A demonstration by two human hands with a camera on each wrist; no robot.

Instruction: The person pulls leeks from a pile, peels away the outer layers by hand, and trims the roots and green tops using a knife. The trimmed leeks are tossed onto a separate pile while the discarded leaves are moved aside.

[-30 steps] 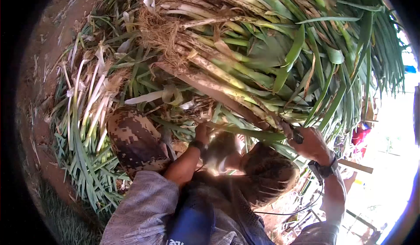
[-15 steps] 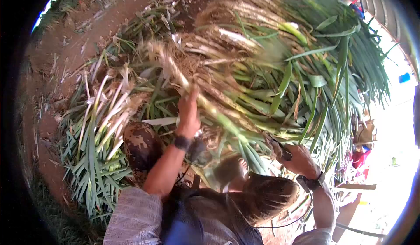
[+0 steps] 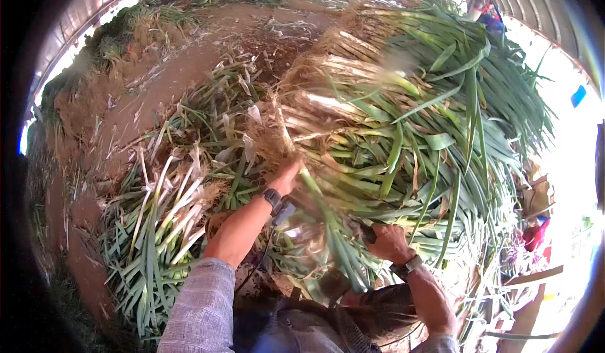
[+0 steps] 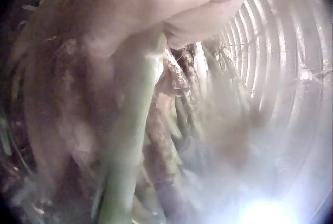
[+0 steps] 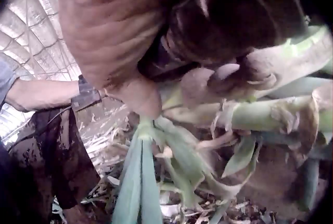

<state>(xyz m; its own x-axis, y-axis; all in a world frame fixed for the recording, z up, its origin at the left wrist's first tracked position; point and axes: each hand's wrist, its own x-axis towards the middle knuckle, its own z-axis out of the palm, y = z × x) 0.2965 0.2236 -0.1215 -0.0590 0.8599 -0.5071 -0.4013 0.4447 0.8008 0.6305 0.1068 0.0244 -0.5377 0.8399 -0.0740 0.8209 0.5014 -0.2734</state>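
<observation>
My left hand (image 3: 285, 175) grips a leek (image 3: 320, 199) by its pale stem. Roots point up and away from me, and the green leaves slant down toward my right knee. In the left wrist view, fingers (image 4: 171, 5) wrap over the green stem (image 4: 130, 146). Beside the leaves, my right hand (image 3: 391, 243) curls around a dark tool (image 5: 234, 26), whose kind I cannot tell. Its thumb (image 5: 143, 99) lies at the leek's leaf base (image 5: 145, 125) in the right wrist view. A large pile of leeks (image 3: 384, 145) with dry brown roots spreads just beyond both hands.
A bunch of white-stemmed leeks (image 3: 167, 208) lies at my left. Bare brown soil (image 3: 151, 82) runs behind, littered with leaf scraps. Someone (image 3: 484, 6) is at the far right under an arched roof (image 3: 526, 3). A red item (image 3: 535, 234) lies at the right edge.
My left hand reached up from low near the knees, took hold of a leek and drew it right. My right hand moved left and down toward its leaves. The head view tilted up.
</observation>
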